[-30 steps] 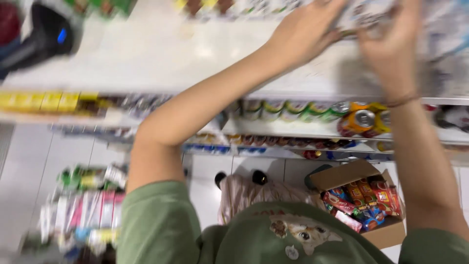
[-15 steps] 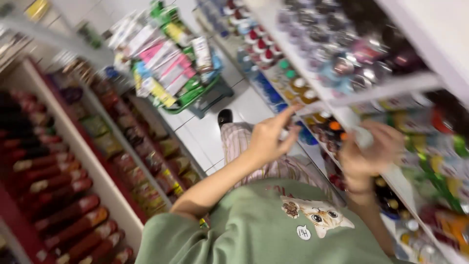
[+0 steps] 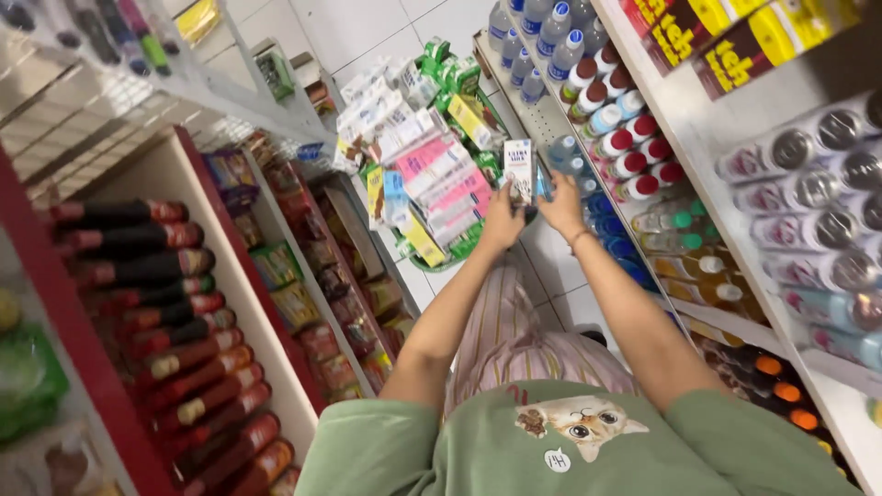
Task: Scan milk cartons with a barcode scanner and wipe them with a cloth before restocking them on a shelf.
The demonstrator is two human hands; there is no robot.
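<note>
your left hand (image 3: 503, 223) is closed around a small white drink carton (image 3: 519, 169), holding it upright from below with the fingers wrapped on its lower part, out in front of you over the green basket (image 3: 432, 262) that stands on the tiled floor (image 3: 367, 28). your right hand (image 3: 562, 207) is raised just beside the carton, and its fingers seem to pinch something blue (image 3: 542, 184) at the carton's edge, though what that blue thing is you cannot tell from this view; it may be a second small pack. the basket is heaped with cartons and packs, pink, white, yellow and green, piled above its rim, so as far as the picture shows most of the stock is not yet on a shelf. the carton in your hand is between basket and shelving, touching neither, so it looks picked up and not yet put anywhere. to your right the shelves (image 3: 698, 165) already carry rows of bottles with white, red and blue caps and cans lying on their sides, packed close, and no plain gap for the carton shows. to your left stand dark bottles with red caps (image 3: 156, 276) and snack packs, well apart from your hands. judging from this, the work stands early to midway, with one piece in hand and a full basket left.
</note>
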